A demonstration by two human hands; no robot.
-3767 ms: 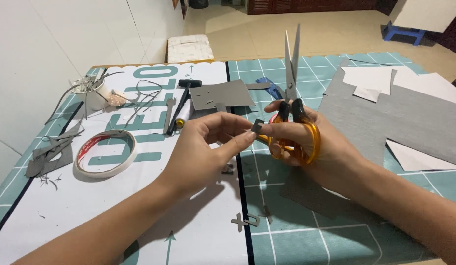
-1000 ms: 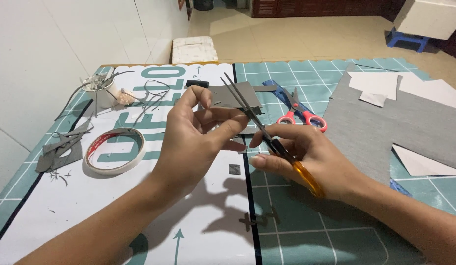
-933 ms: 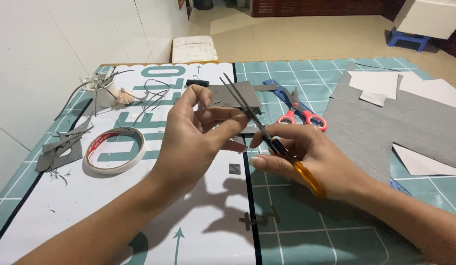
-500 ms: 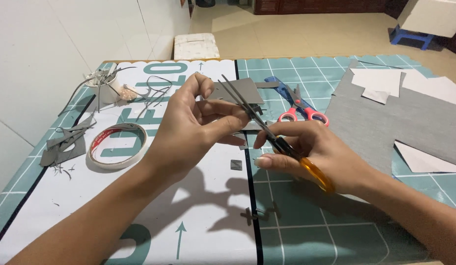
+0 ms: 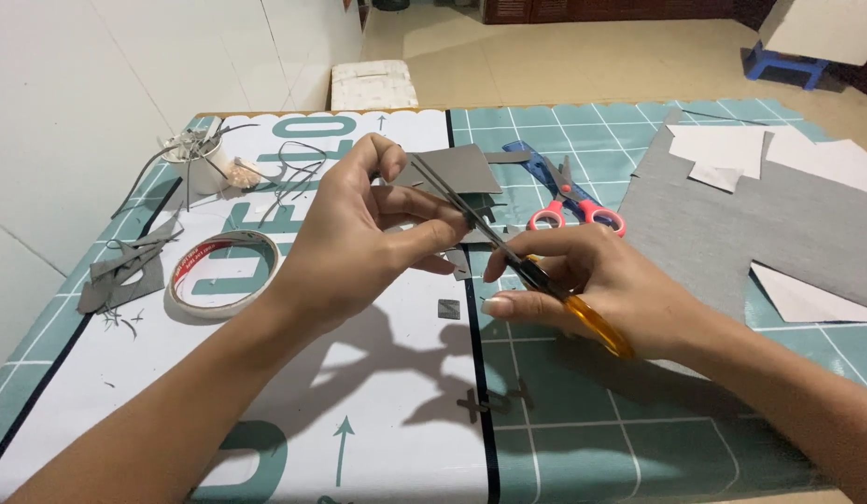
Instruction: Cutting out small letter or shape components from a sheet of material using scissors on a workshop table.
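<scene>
In the head view, the left hand (image 5: pixel 359 238) is holding a small grey card cutout (image 5: pixel 478 207) above the table (image 5: pixel 396 411), its thumb and fingers (image 5: pixel 424 241) closing on the piece's near edge — the rest of the piece is sticking out to the right, toward the blades. The right hand (image 5: pixel 592 289) is gripping a pair of orange-handled scissors (image 5: pixel 536 275), fingers wrapping the handle loops, and the blades are slanting up to the left with their tips crossing the cutout just beside the left fingertips; whether the blades are parted or shut cannot be told. The cutout is looking light, thin and fairly stiff, likely to bend or tear at its narrow tabs, so a pinch on the broad flat part, close to the cut line, seems the safest hold. Lying on the table are a tape roll (image 5: pixel 223 273), red-and-blue scissors (image 5: pixel 564 191), a grey card sheet (image 5: pixel 732 224), a tiny grey square offcut (image 5: pixel 448 308) and a white cup of scraps (image 5: pixel 202 161).
</scene>
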